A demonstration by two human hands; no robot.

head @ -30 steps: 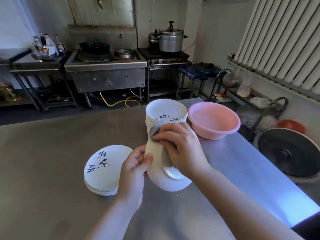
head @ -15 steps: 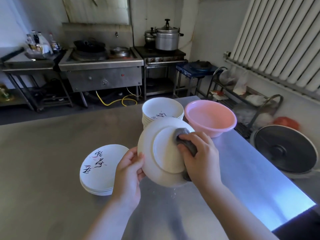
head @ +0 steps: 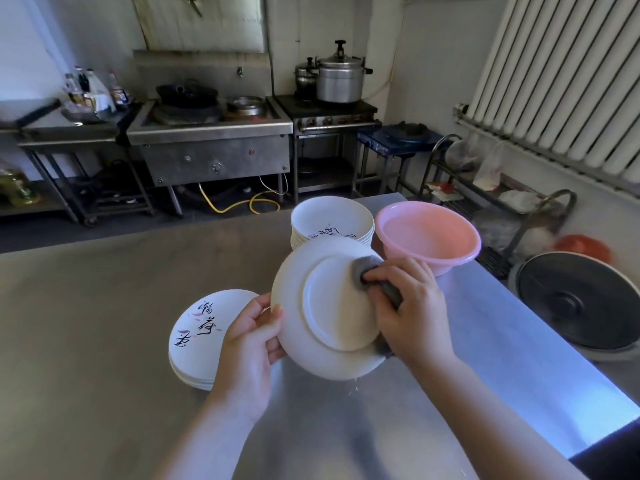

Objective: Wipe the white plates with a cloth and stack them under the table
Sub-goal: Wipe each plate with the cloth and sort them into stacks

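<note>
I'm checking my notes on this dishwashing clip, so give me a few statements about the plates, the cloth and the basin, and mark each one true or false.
1. The left hand grips the held plate by its rim. True.
2. The right hand presses a grey cloth against the plate's underside. True.
3. The pink basin sits on the floor. False: it stands on the steel table.
4. Only one pile of plates is on the table. False: a near stack and a far stack are both there.
5. The held plate lies flat on the table. False: it is tilted, held above it.
</note>
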